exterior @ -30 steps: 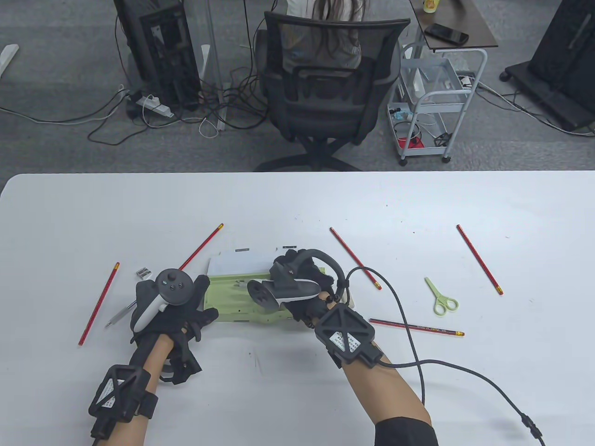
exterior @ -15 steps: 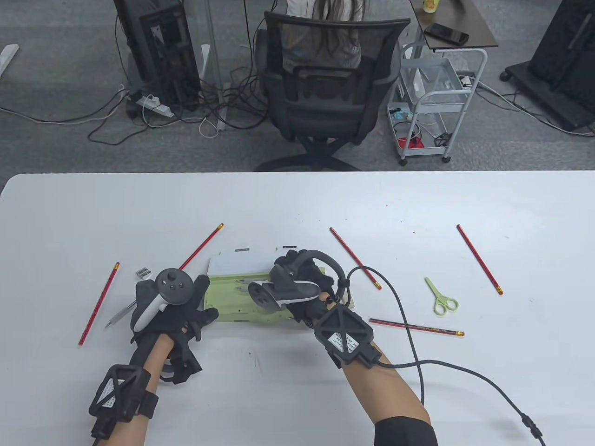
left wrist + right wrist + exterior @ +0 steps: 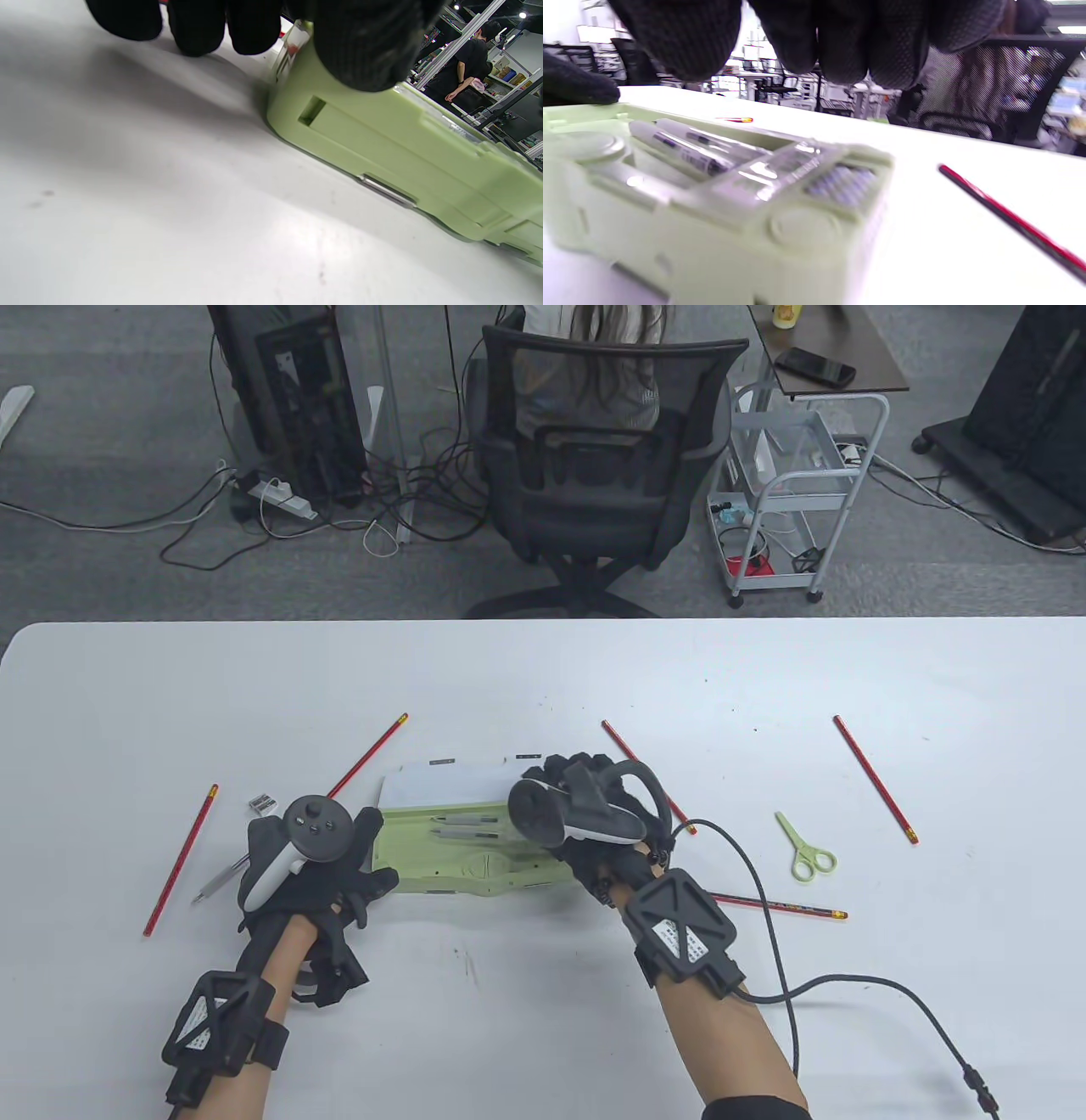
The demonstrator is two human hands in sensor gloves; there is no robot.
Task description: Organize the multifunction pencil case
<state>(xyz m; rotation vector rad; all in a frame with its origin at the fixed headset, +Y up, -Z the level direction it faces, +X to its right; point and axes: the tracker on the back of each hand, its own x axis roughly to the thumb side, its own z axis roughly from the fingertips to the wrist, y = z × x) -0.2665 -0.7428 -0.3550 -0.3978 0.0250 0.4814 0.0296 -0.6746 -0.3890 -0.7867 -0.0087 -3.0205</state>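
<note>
Green pencil case (image 3: 441,848) lies open; left hand (image 3: 310,861) steadies its left end, fingers spread. Left wrist view: fingertips (image 3: 197,25) touch table beside case. Right wrist view: right hand (image 3: 814,38) hovers above case, fingers together, holding nothing. Advise keeping case braced while fetching pencils.

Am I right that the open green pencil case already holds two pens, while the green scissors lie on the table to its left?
Not quite: the scissors lie to the right of the pencil case, beyond the right hand, as the table view shows. The two pens are indeed inside the open case.
</note>
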